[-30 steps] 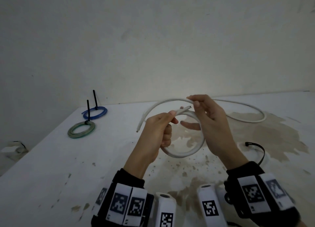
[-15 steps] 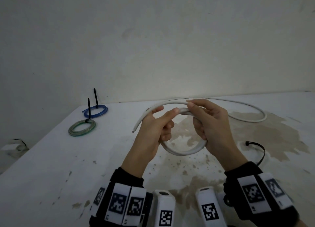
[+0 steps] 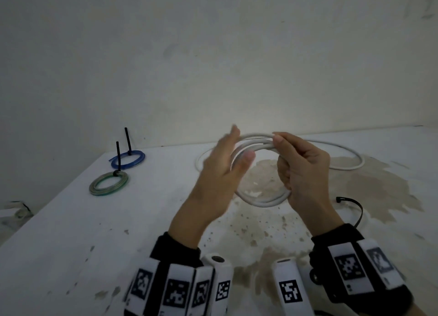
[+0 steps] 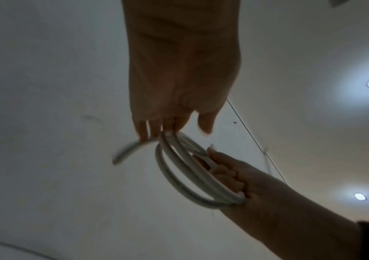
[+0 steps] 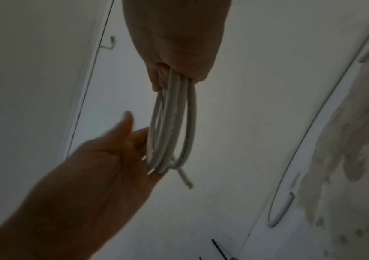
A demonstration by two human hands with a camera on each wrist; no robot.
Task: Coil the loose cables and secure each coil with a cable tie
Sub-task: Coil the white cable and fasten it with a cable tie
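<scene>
My right hand (image 3: 282,154) grips a white cable coil (image 3: 260,198) of a few loops, held upright above the table. The same grip shows in the right wrist view, right hand (image 5: 172,70) round the coil (image 5: 168,123). My left hand (image 3: 240,143) is blurred, its fingers straight against the coil's left side. In the left wrist view the left hand (image 4: 176,130) touches the coil (image 4: 192,197) with straight fingertips, and a short free end sticks out left. The cable's loose tail (image 3: 350,167) curves over the table to the right. A black cable tie (image 3: 353,204) lies beside my right wrist.
A blue coil (image 3: 128,159) and a green coil (image 3: 109,184), each bound with an upright black tie, lie at the table's back left. The white table (image 3: 71,232) is stained brown in the middle and right. A wall stands close behind.
My left hand has let go its pinch on the cable and now lies flat against the coil. Another loop has joined the coil in my right hand, and less cable trails to the left.
</scene>
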